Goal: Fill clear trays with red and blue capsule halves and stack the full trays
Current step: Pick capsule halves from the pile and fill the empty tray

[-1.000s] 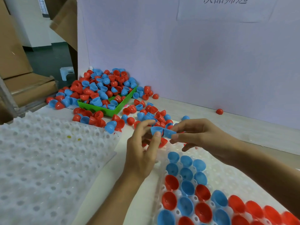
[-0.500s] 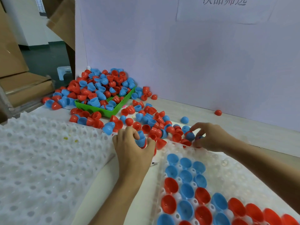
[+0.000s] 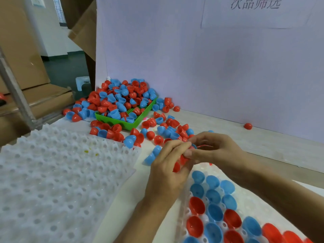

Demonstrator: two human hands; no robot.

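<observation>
My left hand (image 3: 168, 165) and my right hand (image 3: 217, 149) meet fingertip to fingertip just above the far end of a clear tray (image 3: 259, 207). Both pinch a small stack of red capsule halves (image 3: 180, 162), with a red rim showing between the right fingers. Two blue halves (image 3: 151, 156) lie on the table beside my left hand. The tray's near cells hold red and blue halves, open side up. A heap of loose red and blue capsule halves (image 3: 122, 100) fills and spills around a green tray (image 3: 133, 125) farther back.
A stack of white dimpled trays (image 3: 52, 181) covers the left side of the table. A pale purple board (image 3: 210, 58) stands along the back, with one red half (image 3: 248, 126) at its foot. Cardboard boxes (image 3: 22, 58) stand at the far left.
Half a second ago my hands were apart, each picking in the loose halves. Now they have come together above the tray's far end, holding red halves between them.
</observation>
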